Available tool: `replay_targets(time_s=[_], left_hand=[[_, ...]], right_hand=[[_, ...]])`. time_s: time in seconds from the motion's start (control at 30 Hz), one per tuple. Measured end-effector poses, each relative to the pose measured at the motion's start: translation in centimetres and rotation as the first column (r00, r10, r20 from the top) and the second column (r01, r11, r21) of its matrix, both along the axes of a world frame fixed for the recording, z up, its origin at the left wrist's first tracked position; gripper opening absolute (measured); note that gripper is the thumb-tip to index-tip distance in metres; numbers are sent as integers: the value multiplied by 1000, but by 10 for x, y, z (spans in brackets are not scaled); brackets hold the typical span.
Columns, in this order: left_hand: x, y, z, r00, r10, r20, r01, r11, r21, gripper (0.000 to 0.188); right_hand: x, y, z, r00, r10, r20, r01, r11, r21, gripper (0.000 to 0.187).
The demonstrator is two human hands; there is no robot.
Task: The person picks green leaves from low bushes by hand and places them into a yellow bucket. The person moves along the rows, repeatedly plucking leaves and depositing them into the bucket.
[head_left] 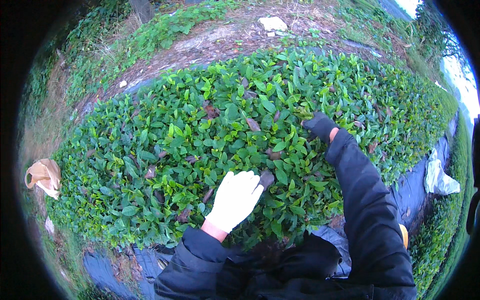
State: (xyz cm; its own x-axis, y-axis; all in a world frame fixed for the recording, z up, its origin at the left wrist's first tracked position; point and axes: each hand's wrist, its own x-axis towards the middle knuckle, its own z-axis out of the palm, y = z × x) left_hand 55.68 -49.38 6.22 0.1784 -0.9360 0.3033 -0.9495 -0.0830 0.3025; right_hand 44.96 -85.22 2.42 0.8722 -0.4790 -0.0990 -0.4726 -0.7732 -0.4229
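Note:
My left hand (234, 200), in a white glove, is low over the near side of a dense green leafy bush (200, 145). Its thumb and forefinger close on a dark brown dry leaf (266, 179). Farther off and to the right, my right hand (319, 126) wears a dark grey glove and reaches into the foliage. Its fingers are bent together at a yellowish-green tuft of leaves (303, 114); what lies between them is hidden. Scattered over the bush top are several more brown dry leaves, one (253, 124) between my hands and another (211, 111) farther left.
Beyond the bush runs a littered dirt strip with a pale rock (273, 23) and weeds. A tan bag (44, 178) sits at the left end. Dark ground sheeting (410, 192) and a whitish plastic piece (441, 175) lie to the right, beside another hedge row (442, 225).

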Motion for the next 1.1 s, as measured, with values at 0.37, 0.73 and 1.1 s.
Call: replay_targets(time_s=[0.37,0.73,1.1], left_hand=[[-1,0,-9,1000,-10,5,10,1000,-18,22],[0,3,-7,1000,-12,0,12,1000,5,22],[10,13,-12,998,-25,64,20,997,74,21]], right_hand=[[15,74,72,945,-248,212,3,657,754,27],[72,93,-10,918,160,363,-77,969,-234,27],[62,125,25,959,-73,275,-188,563,805,22]])
